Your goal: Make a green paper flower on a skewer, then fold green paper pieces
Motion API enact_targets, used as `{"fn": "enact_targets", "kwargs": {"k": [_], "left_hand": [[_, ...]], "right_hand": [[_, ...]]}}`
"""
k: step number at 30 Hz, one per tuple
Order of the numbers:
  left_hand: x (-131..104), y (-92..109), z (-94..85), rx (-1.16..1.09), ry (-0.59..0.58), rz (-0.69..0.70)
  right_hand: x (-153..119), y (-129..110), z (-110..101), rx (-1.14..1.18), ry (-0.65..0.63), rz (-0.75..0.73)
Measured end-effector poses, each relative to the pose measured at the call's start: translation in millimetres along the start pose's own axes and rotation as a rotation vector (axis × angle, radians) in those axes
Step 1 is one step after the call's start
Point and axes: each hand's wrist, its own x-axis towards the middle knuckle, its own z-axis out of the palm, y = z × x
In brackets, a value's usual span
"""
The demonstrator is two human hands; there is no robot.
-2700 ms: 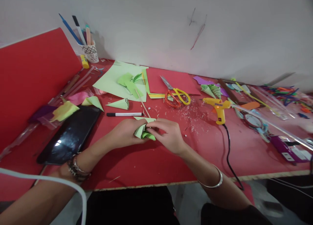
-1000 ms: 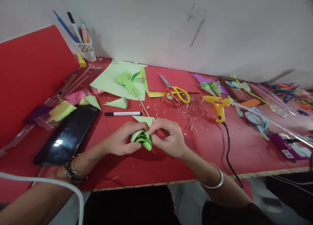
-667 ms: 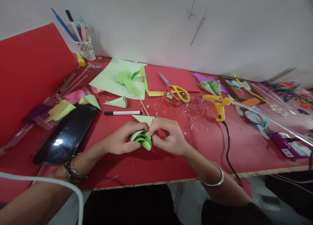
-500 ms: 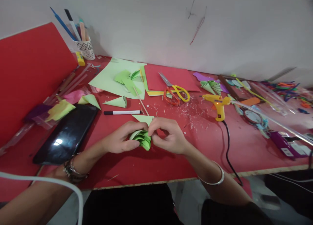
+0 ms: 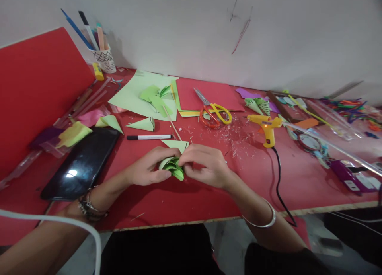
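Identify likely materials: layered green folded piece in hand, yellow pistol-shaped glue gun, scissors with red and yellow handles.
Green piece: probably matte paper; thin, creased edges. Glue gun: likely smooth plastic; moulded-looking body. Scissors: blades look like metal, grey with a sheen; handles perhaps smooth plastic, evenly coloured.

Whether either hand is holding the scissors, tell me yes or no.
No, the scissors lie partly over the red sheet, while the left hand holds folded green paper and the right hand touches its edge.

ok so you've got two hands [image 5: 147, 165], one held green paper bundle [image 5: 174, 168], one glue gun [image 5: 266, 127], one pair of scissors [image 5: 212, 110], one cup [image 5: 104, 61], two black-capped markers [image 5: 149, 137], one phone [image 5: 81, 165]
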Motion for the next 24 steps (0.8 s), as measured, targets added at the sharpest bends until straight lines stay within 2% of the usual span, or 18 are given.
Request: {"fn": "enact_targets", "kwargs": {"k": [5,13,20,24], "left_hand": [[0.8,2.0,-1.1,0.001,0.003,0.043],[-0.8,0.1,-1.7,0.054,0.013,0.060],[-1.6,-4.0,1.3,0.063,-0.015,0.075],[-2.8,-6.0,3.1,0.096,-0.049,0.094]], "right_hand": [[0.9,-1.1,-3.5,0.067,-0.062,0.026],[4.4,-2.3,-5.5,0.298,-0.097,0.313],[4.8,0.8,-1.1,0.537,-0.098,0.471],[3.6,6.3,0.0,0.695,-0.174,0.537]]}}
